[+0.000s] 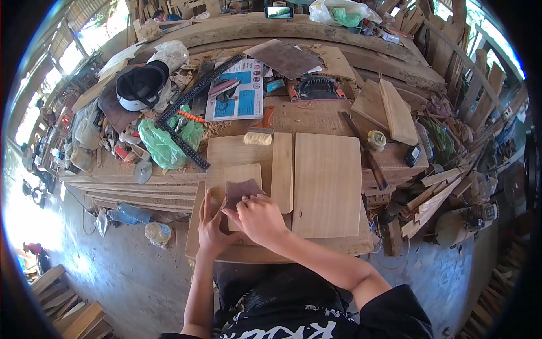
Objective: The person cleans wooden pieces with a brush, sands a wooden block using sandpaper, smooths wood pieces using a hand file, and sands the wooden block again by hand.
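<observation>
Fingers of the right hand (pixel 261 219) curl down on the sandpaper (pixel 241 190), holding it against the small board (pixel 244 170). The left hand (pixel 214 230) spreads thumb and fingers about that board's near left side; whether it grips, I cannot tell. The sandpaper's far edge points away from the person; its near part is hidden. The small board's long axis runs away from the person too, its bare far end showing past the sandpaper. It lies on a wider board (pixel 226 148) at the bench's near edge. To the right, a strip (pixel 282 172) and a panel (pixel 327 186) lie side by side, long axes also pointing away. Beyond, a brush (pixel 259 135) turns its bristles toward the person, handle away and slightly right. Leftward, a black square (pixel 179 144) rests partly over a green bag (pixel 155 146).
</observation>
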`<action>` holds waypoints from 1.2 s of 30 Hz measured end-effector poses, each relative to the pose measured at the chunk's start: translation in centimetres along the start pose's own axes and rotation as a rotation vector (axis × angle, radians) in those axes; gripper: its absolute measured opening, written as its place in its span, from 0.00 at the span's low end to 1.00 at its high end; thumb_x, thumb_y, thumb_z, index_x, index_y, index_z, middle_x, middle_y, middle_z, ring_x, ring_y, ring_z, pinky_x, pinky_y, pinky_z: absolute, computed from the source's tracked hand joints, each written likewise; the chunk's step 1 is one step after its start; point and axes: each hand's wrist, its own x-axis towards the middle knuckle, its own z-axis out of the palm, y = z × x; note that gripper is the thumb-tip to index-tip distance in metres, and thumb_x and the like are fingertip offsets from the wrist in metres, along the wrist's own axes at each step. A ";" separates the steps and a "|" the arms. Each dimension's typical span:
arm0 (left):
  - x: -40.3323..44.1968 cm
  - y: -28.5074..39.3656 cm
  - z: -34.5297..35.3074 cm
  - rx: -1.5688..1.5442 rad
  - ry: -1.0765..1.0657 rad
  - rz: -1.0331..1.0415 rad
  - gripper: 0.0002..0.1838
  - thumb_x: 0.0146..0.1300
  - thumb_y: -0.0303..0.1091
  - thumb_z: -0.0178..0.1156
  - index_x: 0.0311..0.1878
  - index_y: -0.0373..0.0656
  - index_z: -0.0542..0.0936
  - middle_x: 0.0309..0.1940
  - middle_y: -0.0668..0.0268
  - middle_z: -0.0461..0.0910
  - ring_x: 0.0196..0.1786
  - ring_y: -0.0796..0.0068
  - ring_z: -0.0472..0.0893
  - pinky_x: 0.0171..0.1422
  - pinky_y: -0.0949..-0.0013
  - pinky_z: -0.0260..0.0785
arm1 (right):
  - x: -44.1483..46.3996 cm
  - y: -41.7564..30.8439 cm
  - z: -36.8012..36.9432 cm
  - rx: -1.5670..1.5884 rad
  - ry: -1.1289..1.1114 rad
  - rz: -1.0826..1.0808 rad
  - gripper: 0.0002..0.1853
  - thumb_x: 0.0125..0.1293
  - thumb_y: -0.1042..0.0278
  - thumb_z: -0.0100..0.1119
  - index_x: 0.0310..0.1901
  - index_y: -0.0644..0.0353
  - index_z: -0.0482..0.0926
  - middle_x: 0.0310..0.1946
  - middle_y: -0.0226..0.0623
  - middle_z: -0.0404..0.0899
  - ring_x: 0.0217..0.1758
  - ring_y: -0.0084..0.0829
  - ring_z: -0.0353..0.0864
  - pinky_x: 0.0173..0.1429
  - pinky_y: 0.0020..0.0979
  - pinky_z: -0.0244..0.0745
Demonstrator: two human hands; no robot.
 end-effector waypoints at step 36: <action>0.4 1.3 -0.9 -0.075 0.011 0.015 0.58 0.43 0.53 0.83 0.79 0.46 0.68 0.83 0.43 0.53 0.82 0.37 0.57 0.83 0.41 0.56 | 2.3 2.3 1.1 0.240 0.187 0.061 0.19 0.70 0.57 0.68 0.26 0.60 0.79 0.24 0.40 0.80 0.32 0.43 0.84 0.37 0.41 0.80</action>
